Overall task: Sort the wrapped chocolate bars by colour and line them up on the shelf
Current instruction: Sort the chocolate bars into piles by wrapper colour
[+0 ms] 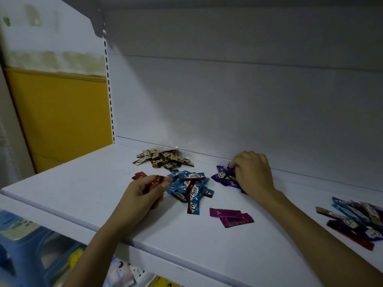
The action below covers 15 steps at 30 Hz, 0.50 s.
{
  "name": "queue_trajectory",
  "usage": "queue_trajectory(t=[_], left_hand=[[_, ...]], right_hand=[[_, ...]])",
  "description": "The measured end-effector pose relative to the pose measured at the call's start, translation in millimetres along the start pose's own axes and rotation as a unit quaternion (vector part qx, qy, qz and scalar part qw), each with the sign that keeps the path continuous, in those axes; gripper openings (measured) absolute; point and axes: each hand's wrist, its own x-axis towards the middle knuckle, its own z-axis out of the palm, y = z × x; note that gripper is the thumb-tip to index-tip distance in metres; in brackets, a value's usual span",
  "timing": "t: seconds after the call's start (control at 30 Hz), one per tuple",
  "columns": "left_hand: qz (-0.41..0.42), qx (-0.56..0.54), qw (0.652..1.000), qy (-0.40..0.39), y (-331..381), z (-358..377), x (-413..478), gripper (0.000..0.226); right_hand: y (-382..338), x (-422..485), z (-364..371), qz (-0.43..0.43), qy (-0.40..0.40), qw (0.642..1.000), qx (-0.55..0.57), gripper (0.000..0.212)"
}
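Observation:
On the white shelf (83, 195) lie sorted heaps of wrapped chocolate bars. A gold heap (163, 158) sits at the back, a blue heap (190, 187) in the middle, a dark purple heap (224, 177) to its right. My left hand (143, 195) pinches red bars (158, 180) just left of the blue heap; one more red bar (139, 175) lies beside it. My right hand (252, 172) grips bars of the purple heap near the back wall. Two magenta bars (231, 216) lie flat toward the front.
A mixed heap of bars (356, 218) lies at the shelf's right. The shelf's back wall (228, 104) rises close behind the heaps. Below the front edge a lower shelf holds packaged goods (122, 272). A yellow panel (62, 121) stands to the left.

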Motion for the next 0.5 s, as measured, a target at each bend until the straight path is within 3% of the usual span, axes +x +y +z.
queue_trajectory(t=[0.07, 0.17, 0.23, 0.33, 0.4, 0.5], left_hand=[[0.015, 0.029, 0.999, -0.006, -2.2, -0.3, 0.9, 0.017], [0.025, 0.062, 0.998, -0.007, -3.9, -0.8, 0.9, 0.024], [0.039, 0.071, 0.997, -0.004, -5.1, -0.6, 0.1, 0.03], [0.037, 0.042, 0.998, 0.005, -4.5, -1.2, -1.9, 0.037], [0.036, 0.023, 0.999, 0.012, -2.8, -1.3, -2.3, 0.037], [0.006, -0.093, 0.991, 0.096, -1.0, -3.6, 1.5, 0.029]], right_hand=[[-37.2, -5.4, -10.2, 0.004, -0.012, 0.983, 0.184, 0.02], [-98.2, -19.5, -23.3, -0.007, -0.155, 0.879, 0.45, 0.019], [-123.7, -21.5, -23.7, -0.054, -0.207, 0.86, 0.464, 0.023], [-138.3, -11.4, -21.3, -0.07, -0.201, 0.879, 0.428, 0.009], [-136.3, -1.1, -19.2, -0.006, -0.195, 0.852, 0.487, 0.004], [-125.6, 15.3, -16.8, 0.146, -0.165, 0.775, 0.593, 0.003]])
